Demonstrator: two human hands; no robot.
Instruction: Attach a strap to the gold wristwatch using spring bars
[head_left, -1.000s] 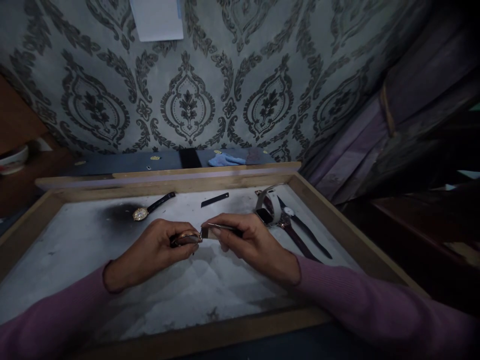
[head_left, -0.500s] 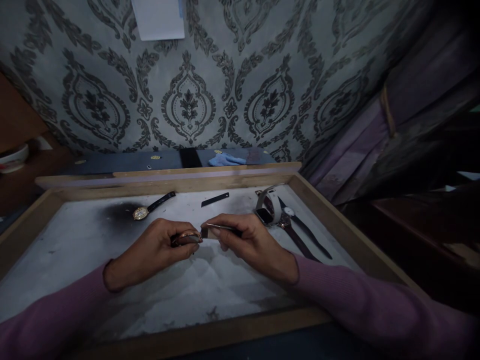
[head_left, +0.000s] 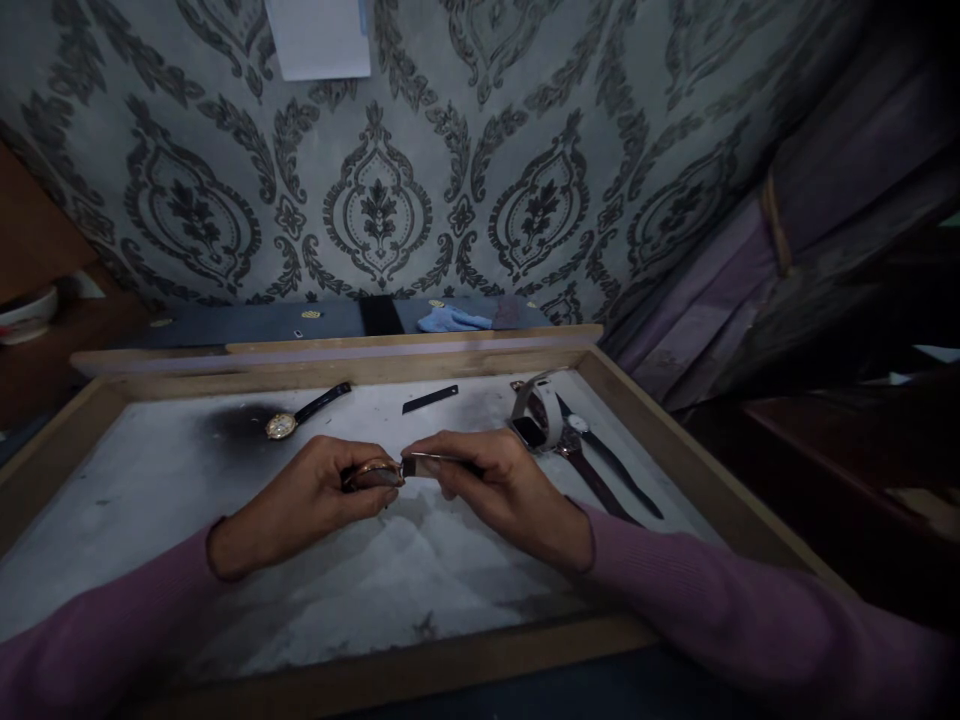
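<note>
Left hand (head_left: 307, 500) gripping watch (head_left: 377, 474); right hand (head_left: 510, 492) gripping slim tool (head_left: 442, 457); both well inside tray rim (head_left: 420, 375).

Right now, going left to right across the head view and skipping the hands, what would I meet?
White bowl → gold-cased watch with black strap → held watch → flat black strip → pale-strapped watch → white-dialled watch with dark strap → curtain tie.

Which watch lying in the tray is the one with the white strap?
The one with the dark square face; the other watches lying there have dark straps.
</note>
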